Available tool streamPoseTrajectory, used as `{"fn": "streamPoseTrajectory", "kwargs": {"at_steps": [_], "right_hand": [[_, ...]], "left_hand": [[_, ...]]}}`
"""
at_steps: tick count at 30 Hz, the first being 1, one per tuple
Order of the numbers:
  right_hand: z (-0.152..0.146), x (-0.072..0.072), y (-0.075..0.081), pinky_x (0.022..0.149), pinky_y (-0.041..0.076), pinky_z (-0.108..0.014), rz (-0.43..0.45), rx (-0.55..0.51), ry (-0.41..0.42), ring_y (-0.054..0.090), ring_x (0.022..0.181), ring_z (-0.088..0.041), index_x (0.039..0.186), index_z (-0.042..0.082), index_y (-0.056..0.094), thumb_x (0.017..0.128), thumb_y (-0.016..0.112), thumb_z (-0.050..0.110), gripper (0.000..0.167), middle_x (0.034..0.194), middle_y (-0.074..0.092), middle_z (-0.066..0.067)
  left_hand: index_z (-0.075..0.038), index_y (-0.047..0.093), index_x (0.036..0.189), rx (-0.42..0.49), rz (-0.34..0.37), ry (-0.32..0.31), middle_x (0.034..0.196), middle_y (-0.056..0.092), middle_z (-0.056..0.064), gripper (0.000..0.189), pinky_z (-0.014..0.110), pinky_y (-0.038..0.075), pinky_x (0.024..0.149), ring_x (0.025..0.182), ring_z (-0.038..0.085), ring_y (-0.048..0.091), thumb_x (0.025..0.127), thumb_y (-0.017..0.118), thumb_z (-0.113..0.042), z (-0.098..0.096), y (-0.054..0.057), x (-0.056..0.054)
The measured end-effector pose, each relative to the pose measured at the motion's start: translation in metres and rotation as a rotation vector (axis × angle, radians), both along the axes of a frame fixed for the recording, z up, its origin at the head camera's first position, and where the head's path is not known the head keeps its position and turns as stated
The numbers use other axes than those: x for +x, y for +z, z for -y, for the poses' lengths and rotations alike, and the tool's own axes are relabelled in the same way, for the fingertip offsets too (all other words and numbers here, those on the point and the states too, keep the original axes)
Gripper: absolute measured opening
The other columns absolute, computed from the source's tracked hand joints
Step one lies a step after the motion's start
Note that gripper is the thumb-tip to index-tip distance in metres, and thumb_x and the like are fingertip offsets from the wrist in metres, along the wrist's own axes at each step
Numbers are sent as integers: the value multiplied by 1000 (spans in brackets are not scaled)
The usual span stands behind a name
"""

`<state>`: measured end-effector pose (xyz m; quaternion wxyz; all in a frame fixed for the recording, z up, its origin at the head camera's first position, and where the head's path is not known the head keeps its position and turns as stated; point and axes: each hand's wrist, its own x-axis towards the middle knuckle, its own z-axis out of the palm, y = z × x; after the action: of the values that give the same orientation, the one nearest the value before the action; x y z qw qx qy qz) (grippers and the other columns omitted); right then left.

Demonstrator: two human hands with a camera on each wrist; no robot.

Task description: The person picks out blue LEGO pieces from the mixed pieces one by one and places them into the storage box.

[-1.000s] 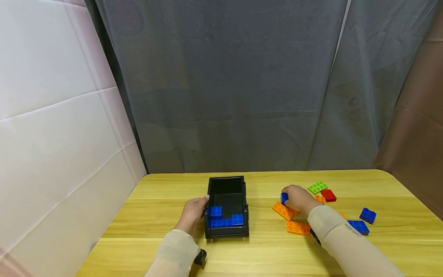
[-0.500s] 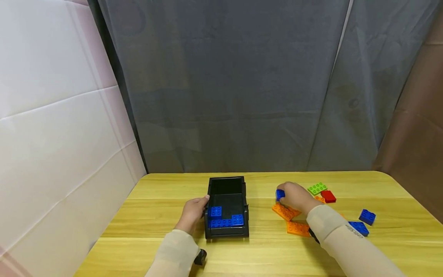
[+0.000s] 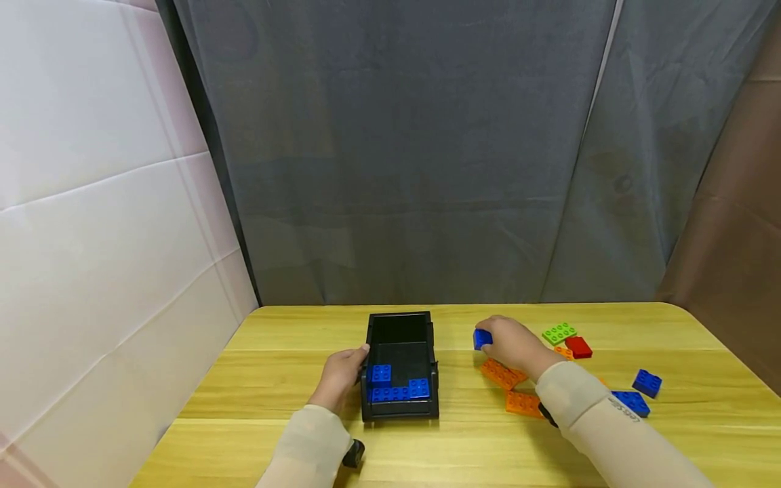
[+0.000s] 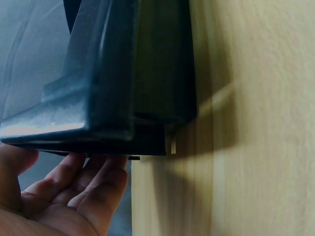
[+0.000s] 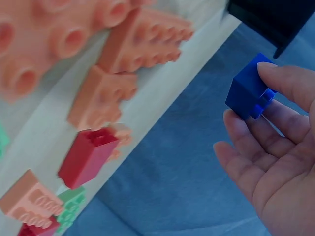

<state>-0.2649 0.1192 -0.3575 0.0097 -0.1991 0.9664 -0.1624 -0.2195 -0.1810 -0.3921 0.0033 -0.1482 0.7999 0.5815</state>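
Note:
My left hand (image 3: 339, 376) holds the left side of a black plastic bin (image 3: 399, 410), thumb at the rim. In the left wrist view, the fingers (image 4: 101, 182) rest against the bin's side wall. Several blue toy bricks (image 3: 390, 393) lie inside, along the front and left. My right hand (image 3: 512, 346) pinches a small blue brick (image 3: 482, 339) between thumb and fingers, to the right of the bin. The right wrist view has the same blue brick (image 5: 248, 88) held with its studs toward the palm.
Orange bricks (image 3: 503, 373) lie below the right hand. Behind the right wrist are a green brick (image 3: 558, 333) and a red brick (image 3: 578, 348). Two blue bricks (image 3: 647, 383) sit by the right forearm. A grey curtain (image 3: 390, 169) hangs behind the wooden table (image 3: 274, 407).
My right hand has moved left and slightly away from me, carrying the blue brick off the orange bricks toward the bin. The left hand and the bin have stayed in place.

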Motion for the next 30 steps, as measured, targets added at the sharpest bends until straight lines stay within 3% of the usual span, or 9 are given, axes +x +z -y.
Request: {"fn": "streamPoseTrajectory", "kwargs": {"at_steps": [14,30], "right_hand": [[26,14,18,97,48,-49,-43,-13,18,58,113,-34,127,1,59,88,70,14,43,127,60,-16],[41,23,24,97,49,-45,-63,-82,49,58,114,-32,128,4,60,86,73,13,45,128,60,-13]], "left_hand": [[6,67,105,5,-7,-1,89,56,10,42,35,44,79,90,27,49,102,47,-31,-1,0,1],[7,66,100,40,-22,10,84,55,7,40,35,45,78,86,24,49,102,48,-29,-3,-2,0]]}}
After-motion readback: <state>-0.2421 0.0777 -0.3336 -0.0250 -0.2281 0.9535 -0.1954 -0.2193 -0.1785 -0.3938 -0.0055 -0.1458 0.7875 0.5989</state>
